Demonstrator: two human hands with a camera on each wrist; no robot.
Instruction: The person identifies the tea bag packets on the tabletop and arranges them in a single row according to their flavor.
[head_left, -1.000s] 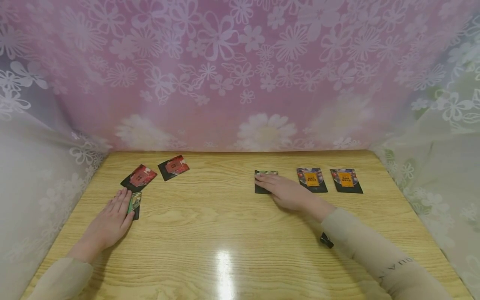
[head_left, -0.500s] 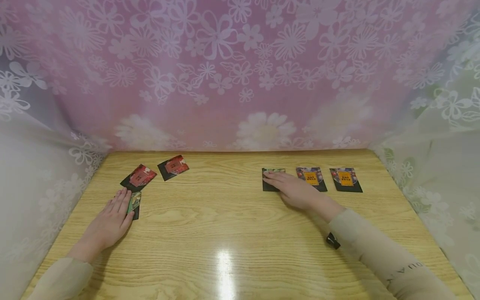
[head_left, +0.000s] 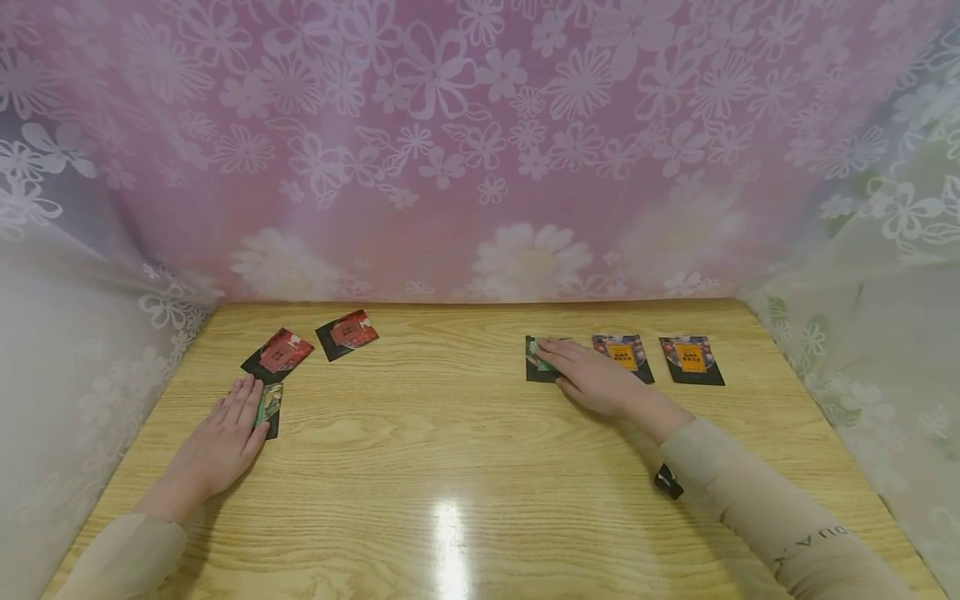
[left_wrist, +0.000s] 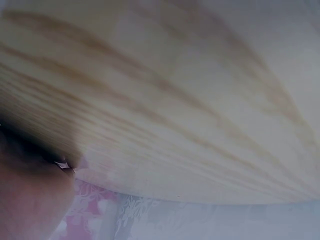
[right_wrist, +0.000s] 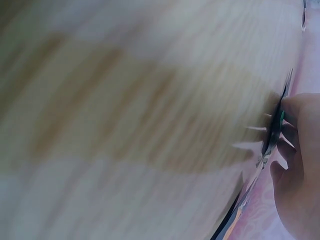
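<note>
In the head view, my left hand (head_left: 217, 450) lies flat with straight fingers over a small black-and-green packet (head_left: 272, 407), covering its left part. My right hand (head_left: 600, 382) reaches to the back of the table, its extended fingers touching another black-and-green packet (head_left: 536, 367) and hiding much of its right side. Just right of that packet, an orange-labelled packet (head_left: 626, 353) is partly covered by the right hand. The right wrist view shows that hand's fingertips (right_wrist: 290, 102) on the thin dark packet (right_wrist: 274, 127). The left wrist view has mostly blurred tabletop and part of a hand.
Two red-labelled packets (head_left: 277, 354) lie askew at the back left. A second orange-labelled packet (head_left: 692, 360) lies at the far right of the row. A small black object (head_left: 668, 482) shows beside the right sleeve. Floral curtains (head_left: 450, 167) enclose the wood-grain table (head_left: 390, 500).
My right hand has slid the green packet a little to the right, toward the orange ones. Its fingers then shifted right on the packet, uncovering more green. The left hand stayed still.
</note>
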